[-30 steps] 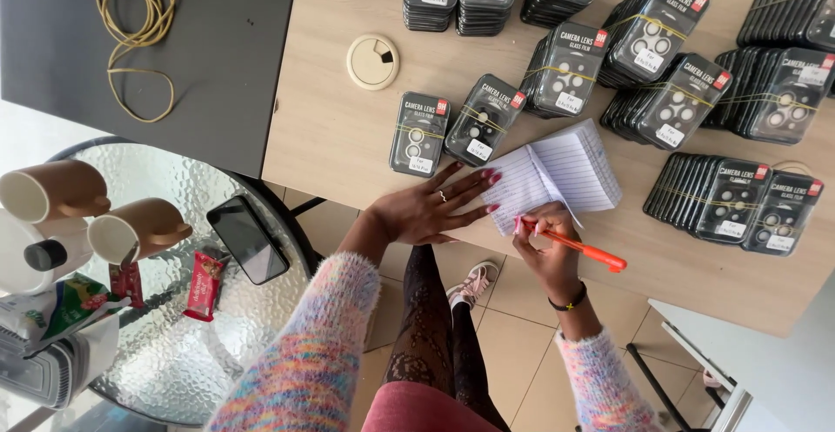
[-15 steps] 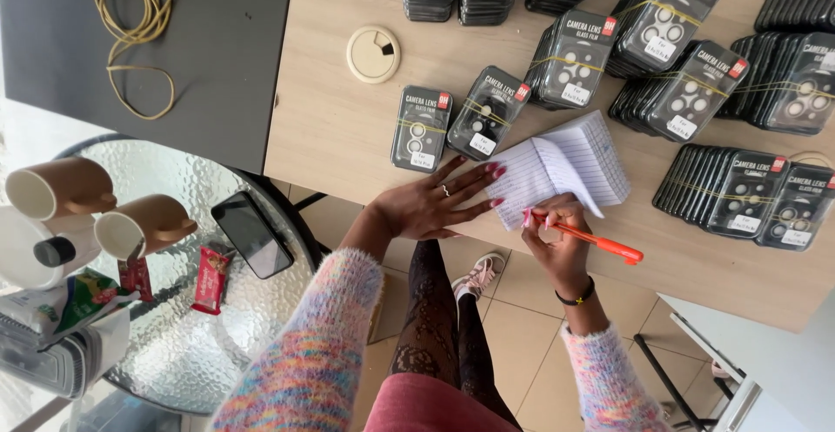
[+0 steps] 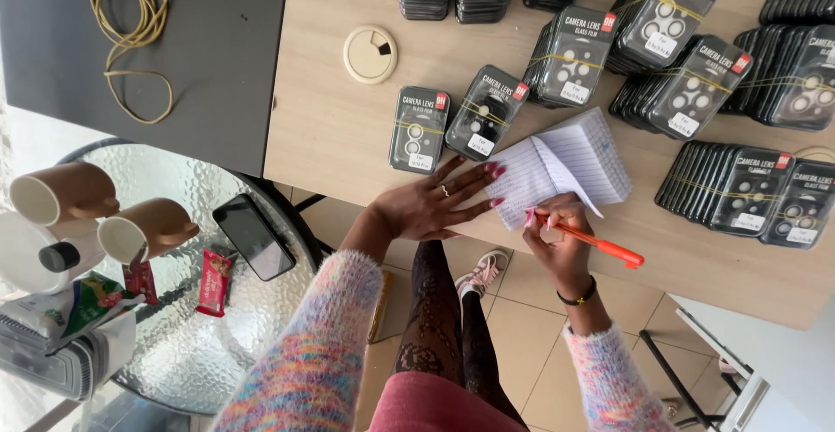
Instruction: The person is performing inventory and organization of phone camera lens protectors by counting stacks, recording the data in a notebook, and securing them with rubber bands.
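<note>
Left hand point(image 3: 435, 206) lies flat, fingers spread, pinning a lined notebook point(image 3: 565, 167); right hand point(image 3: 561, 245) grips an orange pen point(image 3: 600, 245) at its edge.

Both arms wear fuzzy knit sleeves point(image 3: 313, 354) in mottled pastel pink, blue, yellow and white. The left hand point(image 3: 430, 210) carries a thin ring on one finger and dark pink painted nails; the right hand point(image 3: 561, 249) has pale pink nails and a dark cord bracelet point(image 3: 578, 297) at the wrist. Below show black patterned lace tights point(image 3: 444, 310), a pink skirt point(image 3: 435, 406) and a pale pink sneaker point(image 3: 483, 271).
</note>
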